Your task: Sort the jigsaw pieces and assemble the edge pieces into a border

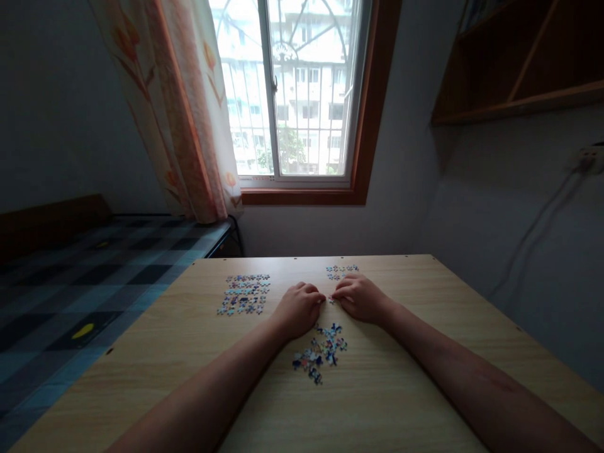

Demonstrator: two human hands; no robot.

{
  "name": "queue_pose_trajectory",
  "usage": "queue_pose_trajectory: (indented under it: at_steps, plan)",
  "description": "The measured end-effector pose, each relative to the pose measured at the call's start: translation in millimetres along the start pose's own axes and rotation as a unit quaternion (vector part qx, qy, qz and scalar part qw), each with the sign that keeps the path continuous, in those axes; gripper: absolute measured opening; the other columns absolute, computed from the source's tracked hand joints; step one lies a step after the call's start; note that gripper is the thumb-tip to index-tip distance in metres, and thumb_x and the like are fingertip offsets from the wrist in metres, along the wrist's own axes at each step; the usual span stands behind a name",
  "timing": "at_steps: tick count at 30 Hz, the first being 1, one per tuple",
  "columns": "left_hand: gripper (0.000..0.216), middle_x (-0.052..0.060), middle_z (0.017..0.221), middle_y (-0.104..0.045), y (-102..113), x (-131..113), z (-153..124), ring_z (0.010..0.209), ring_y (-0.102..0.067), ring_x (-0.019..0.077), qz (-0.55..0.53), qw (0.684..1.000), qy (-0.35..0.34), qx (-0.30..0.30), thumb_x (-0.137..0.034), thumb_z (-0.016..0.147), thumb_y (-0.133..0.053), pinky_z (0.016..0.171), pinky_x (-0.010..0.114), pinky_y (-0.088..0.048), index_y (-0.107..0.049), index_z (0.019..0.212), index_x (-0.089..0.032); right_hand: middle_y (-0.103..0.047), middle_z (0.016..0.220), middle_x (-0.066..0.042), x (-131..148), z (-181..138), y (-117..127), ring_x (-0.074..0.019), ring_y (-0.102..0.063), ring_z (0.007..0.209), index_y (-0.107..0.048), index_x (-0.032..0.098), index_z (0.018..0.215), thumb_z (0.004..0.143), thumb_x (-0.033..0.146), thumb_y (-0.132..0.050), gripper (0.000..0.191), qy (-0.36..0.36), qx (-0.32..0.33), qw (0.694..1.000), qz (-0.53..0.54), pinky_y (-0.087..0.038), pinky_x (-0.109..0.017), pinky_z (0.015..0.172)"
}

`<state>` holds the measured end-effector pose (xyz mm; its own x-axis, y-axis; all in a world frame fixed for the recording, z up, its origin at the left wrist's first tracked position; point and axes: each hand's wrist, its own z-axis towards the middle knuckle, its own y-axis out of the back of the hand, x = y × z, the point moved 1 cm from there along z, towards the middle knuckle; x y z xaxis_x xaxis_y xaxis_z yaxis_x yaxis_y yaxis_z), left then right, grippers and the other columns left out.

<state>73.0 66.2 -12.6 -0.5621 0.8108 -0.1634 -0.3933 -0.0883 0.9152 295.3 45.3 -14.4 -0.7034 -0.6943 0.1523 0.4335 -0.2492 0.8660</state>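
Note:
Over the middle of the table, my left hand (299, 308) and my right hand (361, 297) face each other, fingertips close together. A small jigsaw puzzle piece (331, 300) shows in the gap, at the fingertips of my right hand, which pinch its edge. The fingers of my left hand are curled and pressed together; whatever is in them is hidden. Nearer to me lies a loose pile of jigsaw pieces (330, 345), mostly blue and white, some overlapping. Just beyond my right hand are short rows of pieces (336, 272), partly covered by it.
Spaced-out rows of several puzzle pieces (243, 301) lie left of my hands on the wooden table (179, 358). A bed with a checked cover (136, 258) stands at the left. Behind the table are a curtain (189, 126) and a window (306, 94); a shelf (519, 104) hangs at right.

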Motion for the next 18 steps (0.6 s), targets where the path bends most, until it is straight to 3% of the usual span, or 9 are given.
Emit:
queue_pose_trajectory:
  at_steps: [2,5,8,12,18]
  plan:
    - [0.028,0.007,0.106,-0.074,0.3,-0.4,-0.1,0.096,-0.062,0.0236,-0.001,1.0,0.003,-0.002,-0.02,0.092,-0.054,0.091,0.039,-0.05,-0.078,0.107,-0.024,-0.077,0.094,-0.005,-2.8,-0.4,0.0,-0.0225,-0.062,0.09,-0.081,0.027,0.094,0.092,0.019,-0.061,0.021,-0.025,0.0,0.999,-0.039,-0.046,-0.039,0.089]
    - [0.028,0.007,0.106,-0.074,0.9,-1.3,-0.4,0.096,-0.063,0.0235,-0.002,1.0,0.003,-0.002,-0.019,0.091,-0.054,0.092,0.039,-0.05,-0.078,0.106,-0.024,-0.075,0.115,-0.007,-7.8,-2.1,-1.0,-0.0275,-0.059,0.106,-0.08,0.03,0.101,0.095,0.028,-0.059,0.022,-0.075,-0.001,0.993,-0.09,-0.043,-0.045,0.095]
    - [0.028,0.007,0.105,-0.074,1.2,-1.5,-0.4,0.095,-0.063,0.0235,0.0,1.0,0.0,-0.003,-0.019,0.091,-0.054,0.092,0.039,-0.05,-0.078,0.106,-0.024,-0.066,0.134,-0.007,-10.7,-3.7,-2.2,-0.0309,-0.053,0.12,-0.078,0.031,0.112,0.092,0.023,-0.06,0.028,-0.112,0.001,0.987,-0.117,-0.04,-0.05,0.1]
    - [0.028,0.007,0.104,-0.074,0.9,-0.9,-0.5,0.095,-0.062,0.0234,0.001,1.0,-0.003,-0.007,-0.02,0.092,-0.054,0.092,0.039,-0.05,-0.078,0.106,-0.024,-0.062,0.141,-0.006,-10.6,-4.8,-3.5,-0.03,-0.049,0.13,-0.077,0.032,0.114,0.084,0.013,-0.06,0.039,-0.112,-0.012,0.988,-0.109,-0.037,-0.05,0.106]
    - [0.029,0.007,0.105,-0.074,0.9,-0.7,-1.0,0.095,-0.062,0.0236,0.001,1.0,-0.003,-0.004,-0.02,0.092,-0.054,0.091,0.039,-0.05,-0.077,0.107,-0.023,-0.057,0.147,-0.009,-11.3,-5.3,-9.2,-0.0336,-0.046,0.137,-0.076,0.031,0.118,0.094,0.026,-0.057,0.031,-0.105,0.021,0.989,-0.1,-0.036,-0.054,0.11]
